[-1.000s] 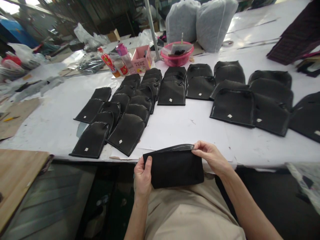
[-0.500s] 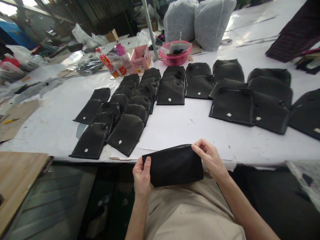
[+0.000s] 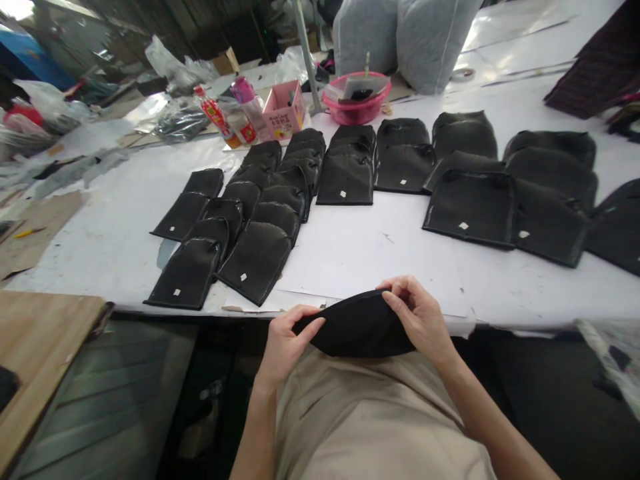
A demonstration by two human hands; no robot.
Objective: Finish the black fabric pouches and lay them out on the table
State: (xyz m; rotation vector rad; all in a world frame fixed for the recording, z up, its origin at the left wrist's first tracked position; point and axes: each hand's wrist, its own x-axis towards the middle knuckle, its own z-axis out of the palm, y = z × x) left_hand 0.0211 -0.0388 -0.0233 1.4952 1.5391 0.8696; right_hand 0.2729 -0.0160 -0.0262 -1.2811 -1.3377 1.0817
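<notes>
A black fabric piece is stretched between my two hands, just in front of the table's near edge and above my lap. My left hand pinches its left end between thumb and fingers. At the upper right edge my right hand grips it, thumb on the near side. The piece is tilted and its upper edge bows upward. Beyond it, on the white table, lie overlapping rows of similar black pieces, several bearing small white stickers.
At the back stand a pink basket, a pink box, a red-labelled bottle and two grey stuffed bags. A metal pole rises beside the box. A wooden board is at lower left.
My left hand has shifted its hold from the side to the upper left corner. The black fabric piece now tilts more and looks narrower, with a curved edge. My view has shifted slightly.
</notes>
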